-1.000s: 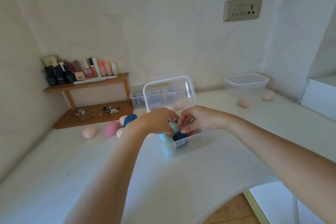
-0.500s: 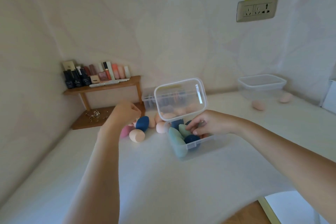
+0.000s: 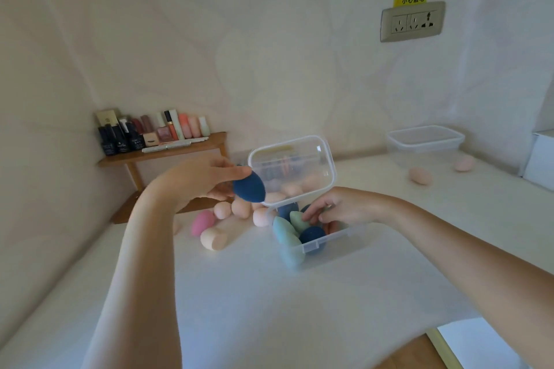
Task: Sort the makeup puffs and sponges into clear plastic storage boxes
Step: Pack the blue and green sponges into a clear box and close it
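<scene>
My left hand (image 3: pixel 201 177) holds a dark blue egg-shaped sponge (image 3: pixel 249 187) in the air, just left of the raised lid (image 3: pixel 292 169) of a clear plastic box (image 3: pixel 322 244). Several blue, teal and mint sponges (image 3: pixel 284 234) fill that box. My right hand (image 3: pixel 338 207) rests inside the box with its fingers spread on the sponges. Loose peach and pink sponges (image 3: pixel 211 228) lie on the white table (image 3: pixel 269 302) left of the box.
A second clear box (image 3: pixel 424 144) stands at the back right with two peach sponges (image 3: pixel 421 175) in front of it. A wooden shelf (image 3: pixel 168 151) with cosmetic bottles fills the left corner. A wall socket (image 3: pixel 412 21) is above. The table edge runs at the lower right.
My left hand left the box, reached to the loose pile, and has lifted the dark blue sponge up toward the box. My right hand stayed in the box.
</scene>
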Motion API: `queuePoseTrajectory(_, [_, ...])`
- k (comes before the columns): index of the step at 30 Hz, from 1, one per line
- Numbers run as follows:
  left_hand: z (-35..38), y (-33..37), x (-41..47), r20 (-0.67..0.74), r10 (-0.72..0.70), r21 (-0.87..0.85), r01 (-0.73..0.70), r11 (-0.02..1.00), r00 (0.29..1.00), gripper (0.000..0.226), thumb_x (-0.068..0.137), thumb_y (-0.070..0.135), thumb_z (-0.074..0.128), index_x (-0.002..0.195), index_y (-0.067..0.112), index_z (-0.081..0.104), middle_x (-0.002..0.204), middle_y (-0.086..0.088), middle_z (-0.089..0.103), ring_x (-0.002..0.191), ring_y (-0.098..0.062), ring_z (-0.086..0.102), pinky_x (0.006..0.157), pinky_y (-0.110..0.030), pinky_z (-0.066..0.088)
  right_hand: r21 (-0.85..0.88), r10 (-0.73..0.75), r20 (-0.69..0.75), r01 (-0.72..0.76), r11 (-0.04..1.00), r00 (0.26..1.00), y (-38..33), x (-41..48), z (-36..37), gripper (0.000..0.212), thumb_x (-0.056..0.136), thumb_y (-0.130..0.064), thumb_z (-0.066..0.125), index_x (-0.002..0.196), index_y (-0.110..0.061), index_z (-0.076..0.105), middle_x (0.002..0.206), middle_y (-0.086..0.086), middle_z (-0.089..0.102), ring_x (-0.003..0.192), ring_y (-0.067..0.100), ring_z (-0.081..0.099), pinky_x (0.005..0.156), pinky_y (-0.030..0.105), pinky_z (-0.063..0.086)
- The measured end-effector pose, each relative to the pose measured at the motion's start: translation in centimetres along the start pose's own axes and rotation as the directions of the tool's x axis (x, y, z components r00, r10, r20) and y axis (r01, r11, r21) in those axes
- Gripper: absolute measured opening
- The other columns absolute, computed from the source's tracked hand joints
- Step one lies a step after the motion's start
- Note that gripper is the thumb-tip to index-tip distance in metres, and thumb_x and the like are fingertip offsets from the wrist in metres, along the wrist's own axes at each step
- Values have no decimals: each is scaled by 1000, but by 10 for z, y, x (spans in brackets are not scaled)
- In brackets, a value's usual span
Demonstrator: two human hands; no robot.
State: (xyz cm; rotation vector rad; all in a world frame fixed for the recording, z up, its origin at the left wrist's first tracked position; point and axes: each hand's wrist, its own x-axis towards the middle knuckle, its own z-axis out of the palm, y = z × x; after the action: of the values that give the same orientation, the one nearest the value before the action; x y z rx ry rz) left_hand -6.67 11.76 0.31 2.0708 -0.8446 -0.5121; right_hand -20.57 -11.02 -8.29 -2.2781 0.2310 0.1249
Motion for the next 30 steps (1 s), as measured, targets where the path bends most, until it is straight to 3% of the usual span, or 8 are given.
queuePoseTrajectory(5, [50,18,4,167,46,-4,-46,999,985,45,78,46,72,103,9,66,93,-3,74,84,-21,69,97,-43,47,220,57,85,-75,973,995,-8,-3,-4,25,94,-2,42,113,-3,59,112,21,65,87,24,65,81,28,54])
queuePoseTrajectory(10, [91,18,22,236,80,-107,-56,993,968,35,88,36,64,107,7,63,104,-10,71,90,-20,70,90,-31,54,474,186,131,-226,851,974,-11,-9,-13,44,99,-17,29,128,10,45,105,30,64,80,34,66,72,33,58])
queuePoseTrajectory(13, [103,14,23,307,55,-123,-17,992,950,40,91,41,57,109,6,62,103,-7,72,91,-21,71,88,-27,55,587,179,174,-248,771,968,-9,-11,-22,60,99,-50,29,120,3,45,108,32,61,86,38,66,81,41,56])
queuePoseTrajectory(16, [117,11,25,288,31,69,-53,996,957,42,91,47,53,110,10,60,102,-3,69,74,-13,67,70,-21,53,475,146,232,-243,846,962,-8,-12,-24,60,92,-60,37,112,-5,52,112,22,62,93,31,65,88,40,54])
queuePoseTrajectory(18, [121,9,28,265,20,160,-65,985,964,38,93,45,50,103,10,59,101,-7,67,73,-15,64,69,-22,52,335,133,251,-215,918,959,-9,-14,-21,44,94,-46,48,117,-9,56,113,11,64,96,21,65,93,35,53])
queuePoseTrajectory(22, [122,12,27,284,-21,253,-54,966,959,50,93,57,40,98,10,59,99,-10,69,66,-14,64,55,-14,47,309,107,148,-149,939,983,-7,-17,-21,18,89,-13,64,104,-3,59,101,7,64,97,20,64,84,27,57])
queuePoseTrajectory(26, [118,14,26,344,-44,252,-47,967,938,55,96,56,29,116,13,56,104,-5,69,73,-14,63,63,-17,49,232,113,111,-137,963,987,-9,-19,-25,24,85,-9,68,105,1,59,101,10,66,97,24,67,82,26,57])
queuePoseTrajectory(30, [109,11,24,397,-75,140,20,990,915,43,103,37,31,128,10,53,115,-11,68,82,-16,62,70,-20,51,149,111,58,-119,982,992,-13,-24,-27,22,82,-11,73,94,-10,54,88,5,63,71,16,65,69,21,57])
